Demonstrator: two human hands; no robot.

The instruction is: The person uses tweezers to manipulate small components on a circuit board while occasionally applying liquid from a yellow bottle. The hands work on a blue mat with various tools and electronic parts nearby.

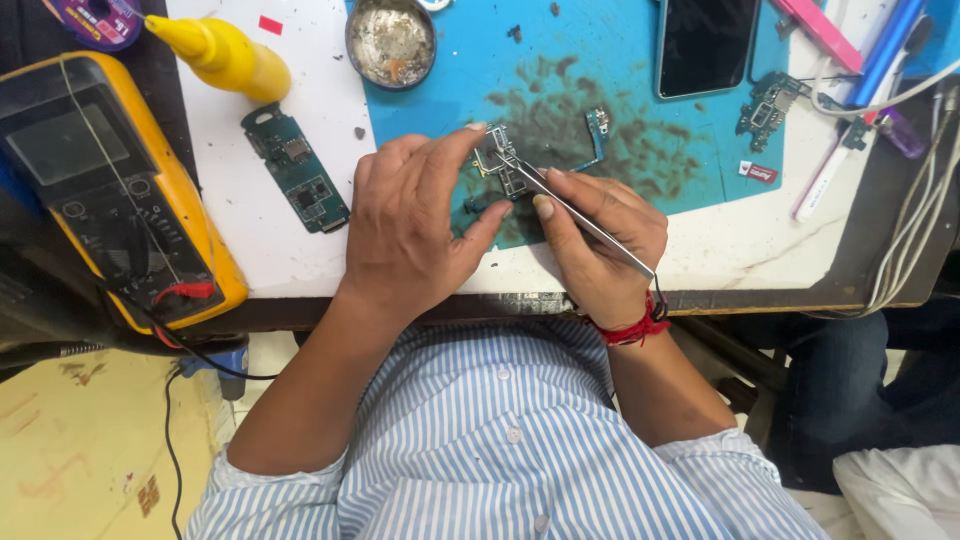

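At the left lies a yellow multimeter [110,190]. The left hand [410,225] pinches a small green circuit board [505,170] on the blue stained work mat [620,130]. The right hand [600,245] grips thin metal tweezers [580,215], their tip touching this board.

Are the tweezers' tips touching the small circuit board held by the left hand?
Touching: the head view shows the tweezers in the right hand meeting the small circuit board pinched by the left hand.

Single head view, looking steeply down, close over hands [500,235] at blue mat [620,110]
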